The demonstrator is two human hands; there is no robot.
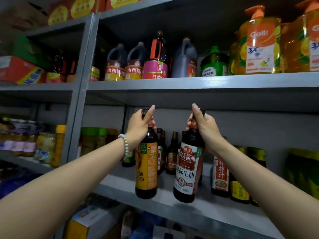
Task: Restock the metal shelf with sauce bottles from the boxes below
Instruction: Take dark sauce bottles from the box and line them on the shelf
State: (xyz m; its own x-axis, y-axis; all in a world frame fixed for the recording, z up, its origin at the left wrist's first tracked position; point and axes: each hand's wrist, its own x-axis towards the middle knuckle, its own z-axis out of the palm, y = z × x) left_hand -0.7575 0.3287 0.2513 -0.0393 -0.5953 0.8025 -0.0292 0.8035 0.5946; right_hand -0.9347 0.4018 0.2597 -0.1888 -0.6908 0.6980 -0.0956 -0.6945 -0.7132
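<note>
My left hand (139,125) grips the neck of a dark sauce bottle with an orange-yellow label (146,168). My right hand (202,127) grips the neck of a dark soy sauce bottle with a white and red label (188,171). Both bottles hang upright just above the front part of the grey metal shelf (198,209), side by side. The thumbs point up along the caps. Behind them stand several smaller dark bottles (170,156). To the right stands a bottle with a red and white label (220,175).
The shelf above (189,83) carries large vinegar jugs (117,66) and orange detergent bottles (259,47). Jars (29,144) fill the left bay beyond a grey upright post (77,100). Cardboard boxes (89,223) sit below. A green and yellow package (303,171) lies at the right.
</note>
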